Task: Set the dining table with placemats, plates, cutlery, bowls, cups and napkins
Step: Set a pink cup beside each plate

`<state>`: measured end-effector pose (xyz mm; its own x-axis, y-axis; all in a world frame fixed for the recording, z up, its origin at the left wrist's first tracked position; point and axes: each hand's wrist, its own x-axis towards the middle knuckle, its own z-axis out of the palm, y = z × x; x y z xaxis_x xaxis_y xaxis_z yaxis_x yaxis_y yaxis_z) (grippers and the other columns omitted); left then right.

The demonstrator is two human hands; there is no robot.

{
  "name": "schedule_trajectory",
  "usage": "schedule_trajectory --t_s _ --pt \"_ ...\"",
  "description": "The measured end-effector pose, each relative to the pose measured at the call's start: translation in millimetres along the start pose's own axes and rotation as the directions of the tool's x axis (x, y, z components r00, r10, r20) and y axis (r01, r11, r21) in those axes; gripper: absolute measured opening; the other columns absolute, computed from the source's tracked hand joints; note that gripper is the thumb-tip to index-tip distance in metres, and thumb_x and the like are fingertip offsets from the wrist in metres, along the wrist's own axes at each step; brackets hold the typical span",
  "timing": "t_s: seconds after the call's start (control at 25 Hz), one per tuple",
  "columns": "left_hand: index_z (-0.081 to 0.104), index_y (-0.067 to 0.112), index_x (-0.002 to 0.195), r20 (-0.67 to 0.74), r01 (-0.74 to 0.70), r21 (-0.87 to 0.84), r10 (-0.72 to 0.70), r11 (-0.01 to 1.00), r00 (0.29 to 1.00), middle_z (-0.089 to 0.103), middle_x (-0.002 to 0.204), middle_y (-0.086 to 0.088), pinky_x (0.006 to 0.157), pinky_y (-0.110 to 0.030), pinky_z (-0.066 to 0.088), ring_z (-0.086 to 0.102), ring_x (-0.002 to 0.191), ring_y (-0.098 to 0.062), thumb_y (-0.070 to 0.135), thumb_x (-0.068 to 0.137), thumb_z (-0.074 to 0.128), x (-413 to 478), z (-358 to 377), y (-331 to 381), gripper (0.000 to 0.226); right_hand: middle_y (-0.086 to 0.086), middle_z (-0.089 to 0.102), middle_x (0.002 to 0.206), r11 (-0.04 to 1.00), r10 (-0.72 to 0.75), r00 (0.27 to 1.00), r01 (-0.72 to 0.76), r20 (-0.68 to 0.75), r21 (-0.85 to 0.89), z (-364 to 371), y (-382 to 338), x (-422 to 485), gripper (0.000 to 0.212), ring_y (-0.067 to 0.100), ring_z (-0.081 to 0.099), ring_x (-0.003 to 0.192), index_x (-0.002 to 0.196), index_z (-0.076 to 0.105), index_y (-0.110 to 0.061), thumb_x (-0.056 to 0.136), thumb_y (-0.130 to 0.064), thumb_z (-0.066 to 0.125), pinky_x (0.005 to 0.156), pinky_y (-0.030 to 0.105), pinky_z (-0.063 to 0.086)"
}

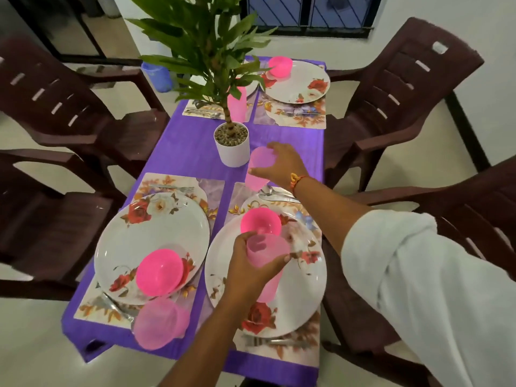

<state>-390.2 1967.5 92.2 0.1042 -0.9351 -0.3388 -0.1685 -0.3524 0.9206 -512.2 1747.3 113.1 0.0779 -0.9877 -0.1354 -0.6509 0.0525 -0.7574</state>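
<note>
Head view looks down on a worktop covered by a purple cloth [192, 152], with four floral placemats, each carrying a white round plate with red rose prints. The right hand [282, 166] reaches forward, its grip closed around a translucent pink plastic cup [258, 170] at the far edge of the near right placemat [240, 196], just beside the white pot of a green leafy plant [233, 148]. The left hand [251, 268] holds a second translucent pink cup [266, 254] above the near right plate [304, 291], close to a bright pink plastic bowl [261, 220] resting on that plate. Another pink bowl [159, 272] sits on the near left plate [152, 241], and a third pink cup [159, 324] stands beside it. Steel cutlery [276, 192] lies under the right wrist.
</note>
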Motion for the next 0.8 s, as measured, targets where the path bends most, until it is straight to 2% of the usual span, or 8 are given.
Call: schedule_trajectory --t_s 0.28,0.52,0.64,0.8 --pt "0.046 0.041 0.131 0.002 0.07 0.002 -0.07 0.998 0.998 0.058 0.124 0.02 0.088 -0.024 0.053 0.057 0.114 -0.009 0.065 0.052 0.084 32 -15 -14 0.091 0.011 0.041 0.148 0.965 -0.04 0.983 0.085 0.178 -0.248 54 -8 53 0.1 0.031 0.045 0.136 0.15 0.043 -0.015 0.069 -0.052 0.087 0.114 0.042 0.039" --pt "0.044 0.045 0.131 0.041 0.115 -0.015 -0.115 0.993 0.993 0.057 0.124 0.023 0.075 -0.013 0.046 0.057 0.111 -0.007 0.059 0.058 0.087 32 -21 -23 0.086 0.014 0.037 0.15 0.91 -0.049 0.969 0.143 0.24 -0.39 68 -14 62 0.107 0.036 0.039 0.138 0.154 0.035 -0.018 0.068 -0.06 0.084 0.112 0.047 0.04" --pt "0.043 0.044 0.132 0.041 0.111 -0.033 -0.11 0.993 0.993 0.057 0.124 0.02 0.076 -0.015 0.047 0.057 0.112 -0.009 0.059 0.057 0.087 31 -24 -24 0.088 0.018 0.037 0.148 0.895 -0.024 0.969 0.131 0.246 -0.427 69 -19 57 0.113 0.041 0.037 0.138 0.154 0.03 -0.019 0.066 -0.064 0.084 0.11 0.052 0.041" --pt "0.043 0.042 0.134 0.044 0.092 -0.064 -0.089 0.994 0.995 0.057 0.127 0.016 0.079 -0.021 0.051 0.056 0.115 -0.012 0.059 0.055 0.086 30 -25 -20 0.092 0.016 0.038 0.149 0.915 -0.061 0.985 0.121 0.164 -0.384 58 -17 38 0.12 0.041 0.031 0.139 0.155 0.028 -0.021 0.06 -0.068 0.084 0.111 0.056 0.039"
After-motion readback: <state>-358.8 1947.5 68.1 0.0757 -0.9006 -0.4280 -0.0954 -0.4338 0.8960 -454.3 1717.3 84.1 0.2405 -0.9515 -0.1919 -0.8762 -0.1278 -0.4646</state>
